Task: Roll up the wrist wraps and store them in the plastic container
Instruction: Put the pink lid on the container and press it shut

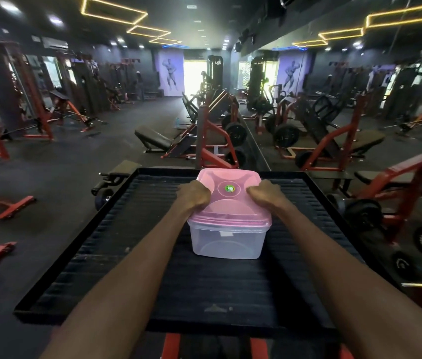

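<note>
Both hands grip the pink translucent plastic lid [230,193] from opposite sides, the left hand [193,196] and right hand [265,195] with fingers curled over its edges, probably so it can be pressed on or pried off evenly. Beneath it, the clear square plastic container [226,240] sits near the middle of the black ribbed rubber platform [101,255], a steady base for the work. No wrist wraps are visible; the tub looks empty. Beyond stand red-framed gym machines [215,141].
</note>
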{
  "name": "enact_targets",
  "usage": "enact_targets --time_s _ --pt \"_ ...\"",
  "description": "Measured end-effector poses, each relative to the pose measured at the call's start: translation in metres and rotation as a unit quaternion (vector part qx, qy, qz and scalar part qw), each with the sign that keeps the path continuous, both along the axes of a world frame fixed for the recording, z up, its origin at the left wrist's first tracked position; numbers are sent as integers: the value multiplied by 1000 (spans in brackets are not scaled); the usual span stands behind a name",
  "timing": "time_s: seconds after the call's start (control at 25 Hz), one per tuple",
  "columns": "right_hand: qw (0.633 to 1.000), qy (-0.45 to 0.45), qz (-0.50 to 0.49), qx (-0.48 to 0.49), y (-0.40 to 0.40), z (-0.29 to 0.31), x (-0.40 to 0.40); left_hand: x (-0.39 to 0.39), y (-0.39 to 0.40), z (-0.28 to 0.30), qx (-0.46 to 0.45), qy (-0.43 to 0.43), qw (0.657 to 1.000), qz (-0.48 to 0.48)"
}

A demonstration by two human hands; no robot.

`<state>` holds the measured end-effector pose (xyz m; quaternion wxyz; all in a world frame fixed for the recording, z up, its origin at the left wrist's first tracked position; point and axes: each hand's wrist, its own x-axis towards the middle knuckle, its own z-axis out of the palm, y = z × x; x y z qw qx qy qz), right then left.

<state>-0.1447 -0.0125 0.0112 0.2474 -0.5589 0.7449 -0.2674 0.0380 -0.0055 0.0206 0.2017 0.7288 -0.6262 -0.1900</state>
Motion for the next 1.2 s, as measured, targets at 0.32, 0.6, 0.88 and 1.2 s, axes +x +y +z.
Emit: enact_targets --time_s 0.32,0.6,0.88,1.2 --pt "997 74 10 10 2 -7 17 2 6 -6 -32 14 999 -7" --pt "996 90 8 15 7 -11 19 0 12 -5 -35 -15 999 -22" --pt "991 132 23 1 8 0 15 1 6 4 -43 -12 999 -19" --pt "975 216 -7 -53 4 11 25 -4 1 16 -81 -75 994 -2"
